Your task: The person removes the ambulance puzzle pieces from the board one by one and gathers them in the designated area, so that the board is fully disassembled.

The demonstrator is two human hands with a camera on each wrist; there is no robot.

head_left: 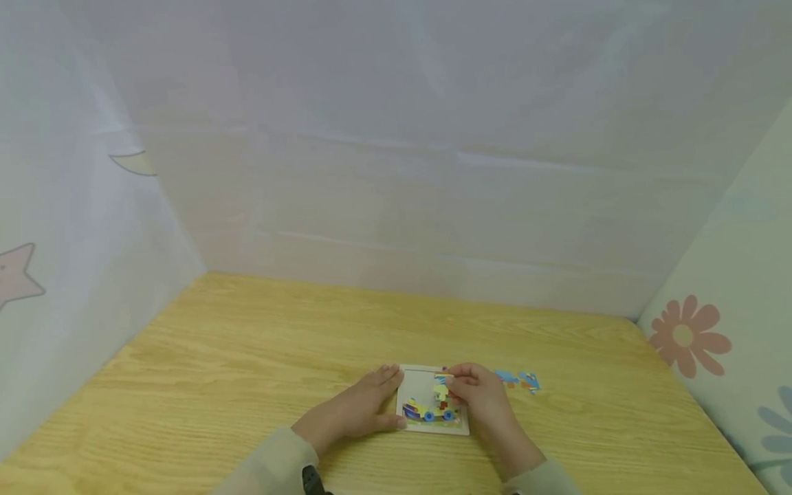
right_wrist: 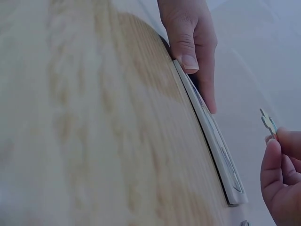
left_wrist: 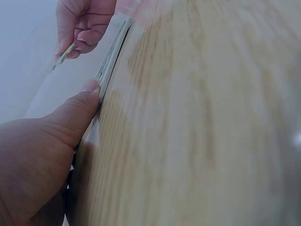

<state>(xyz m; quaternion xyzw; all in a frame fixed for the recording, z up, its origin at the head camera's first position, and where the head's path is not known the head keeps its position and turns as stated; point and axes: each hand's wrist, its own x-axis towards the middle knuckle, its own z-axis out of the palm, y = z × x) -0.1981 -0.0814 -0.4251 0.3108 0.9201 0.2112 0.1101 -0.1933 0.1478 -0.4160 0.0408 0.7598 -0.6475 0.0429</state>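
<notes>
A small framed jigsaw board (head_left: 416,386) lies on the table, its near part filled with a colourful picture with blue wheels and its upper left bare. My left hand (head_left: 355,407) rests along the board's left side, fingers extended at the far corner and the thumb on the near corner. Between thumb and fingertips, my right hand (head_left: 489,402) pinches a jigsaw piece (head_left: 441,393) with yellow, red and blue print. In the right wrist view that thin piece (right_wrist: 269,124) is held tilted above the frame.
Right of the board, beyond the right hand, lie several loose jigsaw pieces (head_left: 530,381), blue and orange. The wood-grain table (head_left: 278,344) runs back to a pale cloth wall (head_left: 396,206), with printed side walls at left and right.
</notes>
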